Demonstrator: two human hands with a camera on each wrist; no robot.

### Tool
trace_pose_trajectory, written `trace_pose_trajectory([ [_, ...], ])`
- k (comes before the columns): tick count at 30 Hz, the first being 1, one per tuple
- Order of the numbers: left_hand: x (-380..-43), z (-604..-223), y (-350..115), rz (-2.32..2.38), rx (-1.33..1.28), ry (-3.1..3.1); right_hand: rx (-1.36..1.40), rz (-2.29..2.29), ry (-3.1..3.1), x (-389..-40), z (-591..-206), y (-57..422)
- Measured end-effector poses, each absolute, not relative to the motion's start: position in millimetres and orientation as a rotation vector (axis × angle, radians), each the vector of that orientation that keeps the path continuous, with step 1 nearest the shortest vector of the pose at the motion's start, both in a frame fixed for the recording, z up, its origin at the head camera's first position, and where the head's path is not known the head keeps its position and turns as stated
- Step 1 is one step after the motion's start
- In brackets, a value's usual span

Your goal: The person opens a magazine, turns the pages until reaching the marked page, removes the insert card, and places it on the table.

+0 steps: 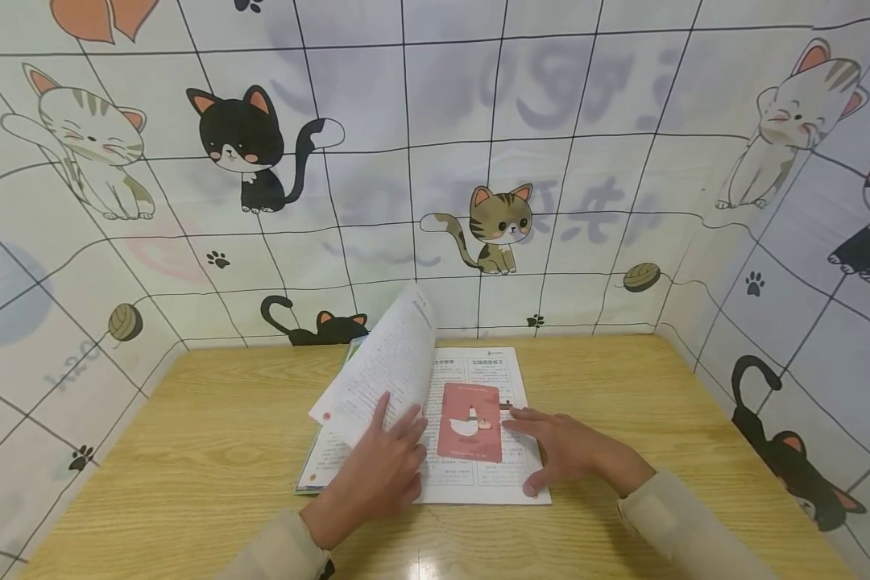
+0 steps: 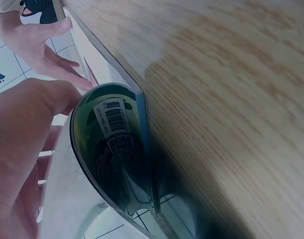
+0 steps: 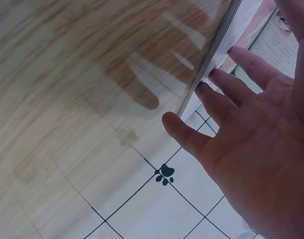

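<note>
An open book (image 1: 478, 487) with printed text lies on the table, and a loose-standing page (image 1: 387, 366) rises tilted over its left side. My left hand (image 1: 387, 463) rests against that page and the book's middle, fingers extended. On the right page is a pinkish-red card (image 1: 470, 443) with a white picture. My right hand (image 1: 569, 447) touches the right page beside the card, its fingers spread and the thumb near the lower right corner. In the left wrist view the green cover (image 2: 112, 94) curves up and shows a barcode label.
The wooden table (image 1: 210, 451) extends around the book on both sides. A white cloth (image 1: 377, 185) with grid lines and cartoon cats stands as a wall at the back and sides. Reflections of the fingers show on the shiny tabletop (image 3: 92, 64).
</note>
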State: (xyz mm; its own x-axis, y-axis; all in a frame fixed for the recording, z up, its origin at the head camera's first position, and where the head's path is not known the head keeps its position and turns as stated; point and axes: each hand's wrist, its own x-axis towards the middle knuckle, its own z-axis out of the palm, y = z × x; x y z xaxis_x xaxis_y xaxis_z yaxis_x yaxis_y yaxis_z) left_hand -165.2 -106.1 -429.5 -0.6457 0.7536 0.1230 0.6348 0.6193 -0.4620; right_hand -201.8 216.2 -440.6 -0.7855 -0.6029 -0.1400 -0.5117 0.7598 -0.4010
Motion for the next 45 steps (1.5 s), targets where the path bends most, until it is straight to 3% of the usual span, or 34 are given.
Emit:
trace_pose_trajectory([
  [24,-170.2,-438.6,-119.3,-0.062,-1.001,-2.929,-0.862,-0.472,2.696,-202.8,-434.1,212.8],
  [45,-172.2,-439.9,-121.8,-0.101,-1.008,-2.955,-0.661,-0.533,2.779,-251.5,-441.0,166.1],
])
